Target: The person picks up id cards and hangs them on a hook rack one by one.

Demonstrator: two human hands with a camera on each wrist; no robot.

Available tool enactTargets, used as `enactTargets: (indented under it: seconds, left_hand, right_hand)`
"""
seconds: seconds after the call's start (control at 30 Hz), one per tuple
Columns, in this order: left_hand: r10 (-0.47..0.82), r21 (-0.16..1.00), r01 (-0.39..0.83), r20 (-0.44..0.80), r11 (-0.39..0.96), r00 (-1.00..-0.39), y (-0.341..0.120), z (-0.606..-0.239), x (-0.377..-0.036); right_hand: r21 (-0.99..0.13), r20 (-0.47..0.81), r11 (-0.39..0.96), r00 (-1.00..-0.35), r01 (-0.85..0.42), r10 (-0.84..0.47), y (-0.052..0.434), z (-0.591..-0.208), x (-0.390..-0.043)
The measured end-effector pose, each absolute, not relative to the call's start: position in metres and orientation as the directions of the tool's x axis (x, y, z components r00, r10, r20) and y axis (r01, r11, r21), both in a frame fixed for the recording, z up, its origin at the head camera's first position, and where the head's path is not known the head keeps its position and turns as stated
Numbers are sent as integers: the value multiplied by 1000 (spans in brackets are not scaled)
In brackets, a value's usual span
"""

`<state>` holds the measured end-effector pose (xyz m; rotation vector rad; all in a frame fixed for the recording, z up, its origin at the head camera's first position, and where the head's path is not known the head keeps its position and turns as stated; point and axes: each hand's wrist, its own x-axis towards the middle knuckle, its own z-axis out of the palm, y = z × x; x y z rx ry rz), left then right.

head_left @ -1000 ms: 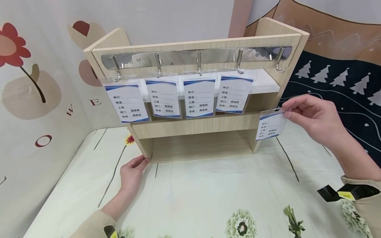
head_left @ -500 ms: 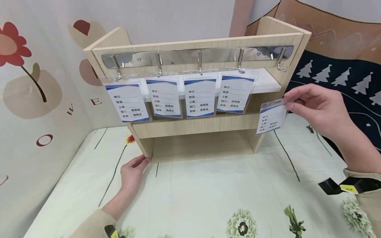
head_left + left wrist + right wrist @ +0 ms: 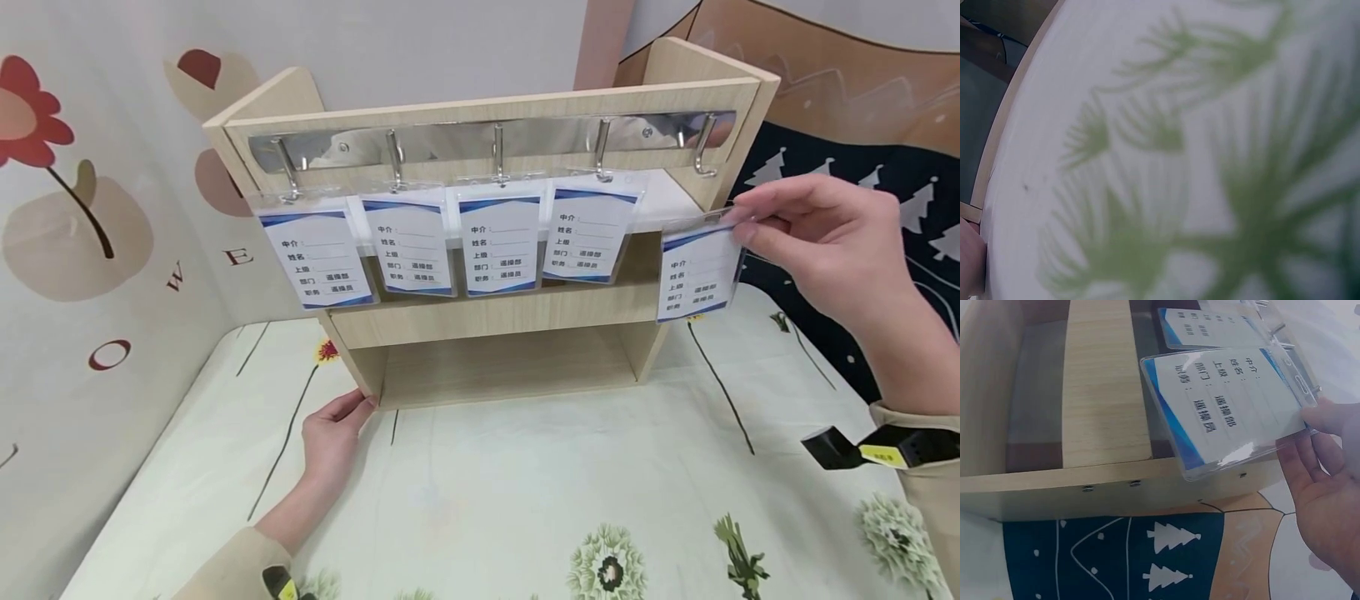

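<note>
Right hand (image 3: 821,242) pinches the top edge of a clear plastic badge sleeve with white-and-blue printed card (image 3: 699,272), hanging just below the empty rightmost steel hook (image 3: 703,148). Likely light, flexible and slick, so the top edge beside its slot seems the best hold. Left hand (image 3: 335,437), fingers relaxed, touches the light wooden shelf rack (image 3: 495,321) at its near-left corner.

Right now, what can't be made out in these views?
- Left wrist view: only blurred green-patterned cloth; the left hand is cut off at the edge.
- Head view: small print on the clear plastic badge holder is unreadable.
- Right wrist view: right hand fingertips sit behind the badge.
</note>
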<state>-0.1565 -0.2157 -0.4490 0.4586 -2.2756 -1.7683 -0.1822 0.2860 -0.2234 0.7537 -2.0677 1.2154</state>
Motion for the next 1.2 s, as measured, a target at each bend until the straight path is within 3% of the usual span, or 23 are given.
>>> enactTargets:
  seconds: [0.4,0.63,1.2]
  left_hand:
    - [-376,964,-105,-6,245,-927,-216,-449,-156]
    - [-377,962,-104,-2,251,-926,-215,-449,-156]
    - [-378,966,-99,-1,238,-926,-216,-450,-156]
  right_hand:
    - [-569,772,347,-630,-745,-87,277,-210,-185]
    - [-577,757,472,-653,-666,5,274,-210,-183]
    - [-572,776,465,-629,-676,41,268,-212,-183]
